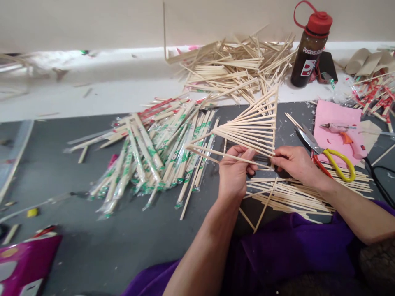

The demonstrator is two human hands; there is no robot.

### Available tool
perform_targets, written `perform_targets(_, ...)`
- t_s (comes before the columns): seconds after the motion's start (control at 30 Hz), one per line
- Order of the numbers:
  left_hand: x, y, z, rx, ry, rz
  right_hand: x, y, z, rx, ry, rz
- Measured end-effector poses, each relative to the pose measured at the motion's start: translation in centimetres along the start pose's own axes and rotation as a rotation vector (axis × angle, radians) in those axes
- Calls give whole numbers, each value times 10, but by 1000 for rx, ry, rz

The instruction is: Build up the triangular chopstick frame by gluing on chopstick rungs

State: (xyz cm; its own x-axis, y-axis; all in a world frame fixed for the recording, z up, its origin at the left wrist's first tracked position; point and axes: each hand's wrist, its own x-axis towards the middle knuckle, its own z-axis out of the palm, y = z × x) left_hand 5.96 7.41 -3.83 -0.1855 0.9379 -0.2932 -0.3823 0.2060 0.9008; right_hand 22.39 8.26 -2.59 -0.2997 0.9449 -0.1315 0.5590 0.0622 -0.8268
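Grasping the stick frame point(247, 135) from its near side with the left hand point(235, 170), thumb and fingers closed around its lower sticks. Pinching the near right corner of the same frame with the right hand point(288, 164), fingertips together. Held above the grey surface point(108, 246), near the middle of the scene, with sticks fanning from a left corner to the long stick along the right edge.

To the left, spread on the surface: wrapped chopsticks point(154, 152), in clear sleeves with green or red print. Near the right hand, partly below the forearm: bare sticks point(296, 197), mostly lying side by side. Just beyond, scissors point(310, 140) with open handles in yellow and red, beside pink paper point(327, 111) with a glue gun point(335, 126) resting on it. Far, on the white ledge point(117, 92): a tangled stick pile point(228, 76) and, right of it, an upright dark bottle point(304, 61) with a red lid. At the near left, a magenta package point(33, 259). Across the near edge, purple cloth point(293, 255).
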Motion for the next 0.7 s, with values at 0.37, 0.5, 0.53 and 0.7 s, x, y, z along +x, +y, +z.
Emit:
perform_targets(0.37, 0, 0, 0, 3, -2, -3, 1, 0, 0, -1, -7, 13)
perform_targets(0.5, -2, 0, -1, 22, 4, -23, 0, 1, 0, -11, -7, 2)
perform_targets(0.53, -2, -1, -1, 25, 4, -24, 1, 1, 1, -14, -5, -2)
perform_targets(0.7, -3, -2, -2, 41, 9, -22, 2, 1, 2, -31, 5, -35)
